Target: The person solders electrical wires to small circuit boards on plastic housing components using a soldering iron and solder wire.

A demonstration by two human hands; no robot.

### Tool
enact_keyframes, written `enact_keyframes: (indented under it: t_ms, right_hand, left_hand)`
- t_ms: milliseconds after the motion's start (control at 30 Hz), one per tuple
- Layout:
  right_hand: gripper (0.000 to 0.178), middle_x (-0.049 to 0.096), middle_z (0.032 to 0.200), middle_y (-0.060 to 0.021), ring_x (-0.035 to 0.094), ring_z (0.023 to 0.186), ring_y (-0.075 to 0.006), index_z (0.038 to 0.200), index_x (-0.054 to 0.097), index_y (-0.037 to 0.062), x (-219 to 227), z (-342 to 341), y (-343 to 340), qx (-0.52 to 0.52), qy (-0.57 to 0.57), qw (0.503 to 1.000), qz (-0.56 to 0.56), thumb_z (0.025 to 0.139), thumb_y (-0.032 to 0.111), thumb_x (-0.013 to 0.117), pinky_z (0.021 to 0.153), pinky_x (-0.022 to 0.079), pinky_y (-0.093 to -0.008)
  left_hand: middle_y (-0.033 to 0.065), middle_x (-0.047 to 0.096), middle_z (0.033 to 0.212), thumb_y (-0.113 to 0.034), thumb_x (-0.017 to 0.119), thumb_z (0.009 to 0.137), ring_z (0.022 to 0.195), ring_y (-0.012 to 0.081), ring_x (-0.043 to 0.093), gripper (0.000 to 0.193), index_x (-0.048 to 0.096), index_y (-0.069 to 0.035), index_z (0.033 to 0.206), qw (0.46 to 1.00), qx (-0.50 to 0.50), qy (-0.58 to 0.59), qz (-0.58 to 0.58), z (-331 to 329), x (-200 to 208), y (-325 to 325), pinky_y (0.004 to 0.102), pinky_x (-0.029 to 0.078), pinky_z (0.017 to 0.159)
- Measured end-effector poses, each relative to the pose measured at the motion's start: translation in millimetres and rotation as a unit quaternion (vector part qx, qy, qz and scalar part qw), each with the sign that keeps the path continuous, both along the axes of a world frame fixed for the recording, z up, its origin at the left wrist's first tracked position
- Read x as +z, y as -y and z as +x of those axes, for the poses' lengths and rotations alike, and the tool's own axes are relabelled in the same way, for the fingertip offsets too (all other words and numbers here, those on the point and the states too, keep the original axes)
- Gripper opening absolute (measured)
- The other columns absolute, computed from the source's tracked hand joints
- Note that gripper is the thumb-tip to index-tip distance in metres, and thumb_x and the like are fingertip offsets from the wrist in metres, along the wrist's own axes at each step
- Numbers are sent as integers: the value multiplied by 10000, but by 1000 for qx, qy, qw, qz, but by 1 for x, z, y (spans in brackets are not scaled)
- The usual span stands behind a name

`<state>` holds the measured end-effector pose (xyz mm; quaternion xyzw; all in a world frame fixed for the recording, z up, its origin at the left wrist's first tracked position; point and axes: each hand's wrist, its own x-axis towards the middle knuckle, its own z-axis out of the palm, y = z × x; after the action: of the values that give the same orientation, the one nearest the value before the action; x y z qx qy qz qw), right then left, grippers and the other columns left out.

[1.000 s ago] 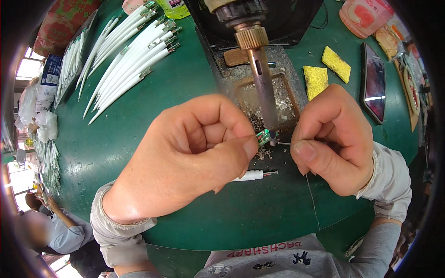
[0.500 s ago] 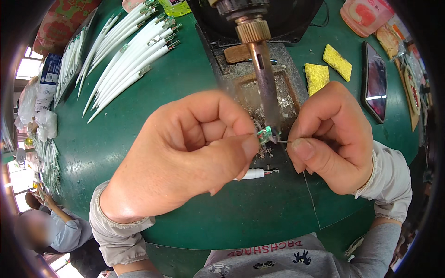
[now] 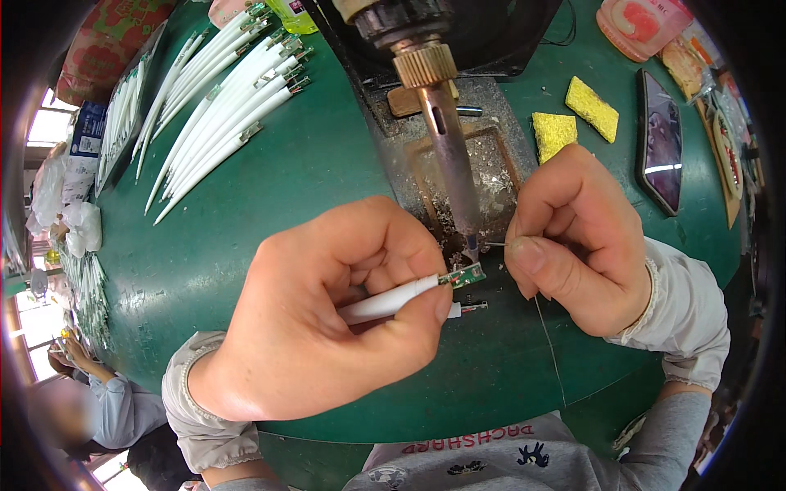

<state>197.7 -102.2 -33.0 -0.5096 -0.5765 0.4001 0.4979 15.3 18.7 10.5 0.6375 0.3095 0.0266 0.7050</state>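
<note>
My left hand is closed around a white stylus-like stick, its small green circuit board sticking out past the fingertips. Just above that board is the tip of a soldering iron, which comes down from the top. In a pinch, my right hand holds thin solder wire; the wire's short end points at the iron tip, and its tail hangs below the hand. Under my left hand lies another white stick with its wired end showing, the rest hidden.
Several white sticks with boards lie fanned at the upper left. Behind the iron is a scrap-strewn tray. Two yellow sponges, a phone and a pink container lie right. Another person sits at far left.
My left hand has moved down and turned, so the white stick now shows and its board sits below the iron tip. My right hand has barely moved, still pinching the wire.
</note>
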Motion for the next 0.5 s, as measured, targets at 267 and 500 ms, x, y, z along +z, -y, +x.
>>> enact_keyframes:
  t_ms: [267, 500]
  right_hand:
    - [190, 504, 746, -77, 480, 559, -83, 935, 365, -2, -2, -1, 0, -1, 9, 1000, 5, 893, 108, 514, 512, 404, -208]
    - [172, 495, 747, -70, 486, 564, -86, 936, 375, -2, -2, 0, 1, 0, 10, 1000, 5, 889, 86, 515, 515, 409, -207]
  left_hand:
    - [26, 553, 745, -1, 642, 744, 665, 44, 520, 172, 527, 53, 860, 991, -73, 5, 115, -3, -1, 0, 167, 409, 590]
    - [20, 559, 741, -10, 648, 745, 658, 40, 519, 167, 528, 44, 849, 992, -58, -9, 112, -2, 0, 2, 164, 405, 580]
